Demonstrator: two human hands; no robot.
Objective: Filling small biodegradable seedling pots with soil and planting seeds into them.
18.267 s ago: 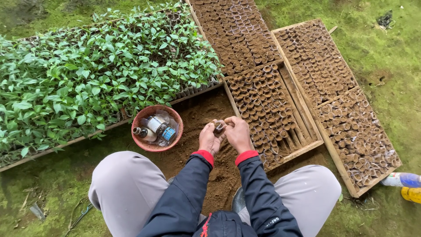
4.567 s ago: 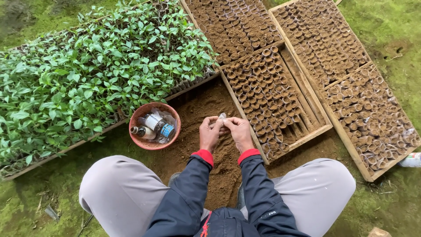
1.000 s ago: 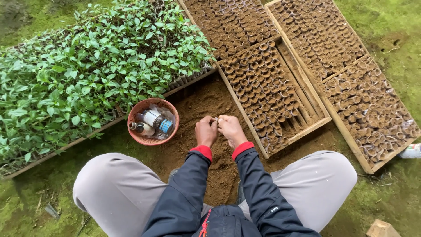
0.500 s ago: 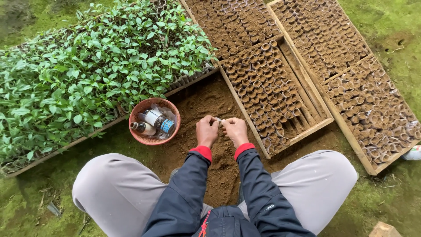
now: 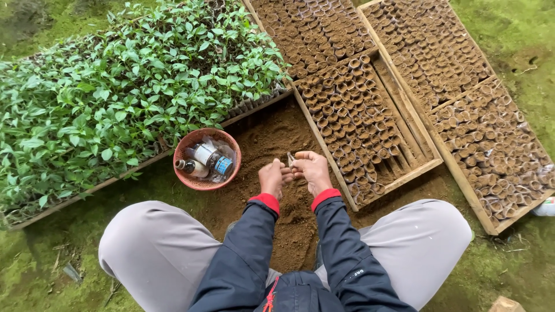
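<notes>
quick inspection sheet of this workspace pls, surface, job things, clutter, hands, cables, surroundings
surface: loose brown soil patch on mossy green ground
job's things: small clear seedling sleeve pinched between both hands; wooden tray partly filled with brown soil-filled sleeves, bare slats at its near right corner
clutter: reddish woven basket holding small bottles and clear plastic
grippers: left hand and right hand close together over the soil, fingertips on the sleeve
cables: nothing seen
surroundings: bed of green leafy seedlings to the left; more filled trays to the right
</notes>
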